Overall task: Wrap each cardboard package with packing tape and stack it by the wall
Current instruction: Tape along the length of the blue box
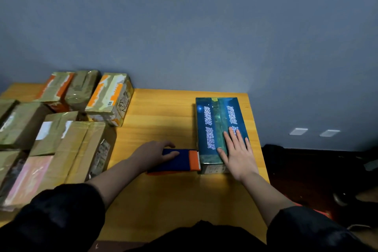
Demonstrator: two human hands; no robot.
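Straight, spread fingers of the right hand [237,152] press flat on the near end of the blue package [219,132], pinning it to the wooden table [163,120]. Just left of the package, the left hand [156,152] curls over the tape dispenser [176,160] — its orange cutter end meets the package's side. This looks like mid-wrap; next the strip needs drawing round — steady hold, then stacking by the wall [204,26] behind the package.

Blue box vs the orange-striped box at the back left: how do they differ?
The blue box is dark blue with white lettering; the orange-striped box is brown with orange patches. The blue box stands alone at the table's right side under the right hand; the orange-striped box sits among other packages, untouched. Both lie flat on the table and look glossy with tape.
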